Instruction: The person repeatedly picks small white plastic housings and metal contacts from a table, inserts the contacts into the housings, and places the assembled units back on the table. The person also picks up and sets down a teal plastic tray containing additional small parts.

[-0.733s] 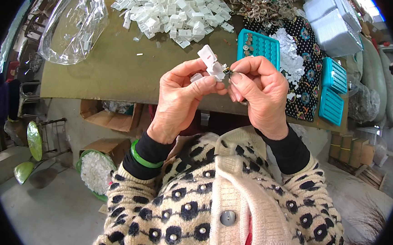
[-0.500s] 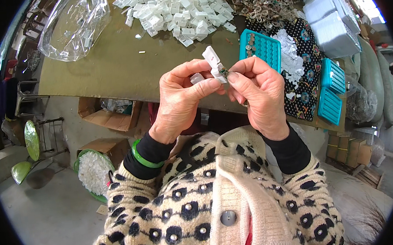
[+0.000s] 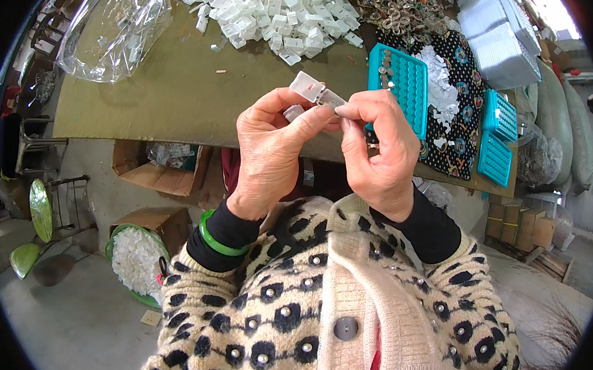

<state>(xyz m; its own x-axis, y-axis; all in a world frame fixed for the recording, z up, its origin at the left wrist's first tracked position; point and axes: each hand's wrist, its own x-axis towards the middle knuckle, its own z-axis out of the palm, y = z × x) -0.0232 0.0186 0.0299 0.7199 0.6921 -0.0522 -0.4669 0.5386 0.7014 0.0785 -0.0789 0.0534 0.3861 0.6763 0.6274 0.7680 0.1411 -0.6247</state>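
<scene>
My left hand (image 3: 270, 145) is closed around a small white plastic case (image 3: 307, 86) whose hinged lid stands open. A second white piece (image 3: 293, 112) shows between the fingers of that hand. My right hand (image 3: 381, 145) is closed, thumb and index finger pinched together at the near right edge of the case. Its fingertips hide what they hold, if anything. Just right of this hand lies a teal tray (image 3: 410, 84) with rows of round hollows. A few small round metal pieces (image 3: 386, 69) lie along its left side.
A heap of white plastic cases (image 3: 285, 21) covers the table's (image 3: 147, 113) far middle. Tangled wired parts (image 3: 401, 6) lie behind the tray, with white paper bits (image 3: 441, 92) to its right. Farther right are stacked white trays (image 3: 496, 47). A clear bag (image 3: 114, 39) lies far left.
The open lid has tipped to the left. My right fingers have moved in against the case, and the small green part seen earlier at their tips no longer shows.
</scene>
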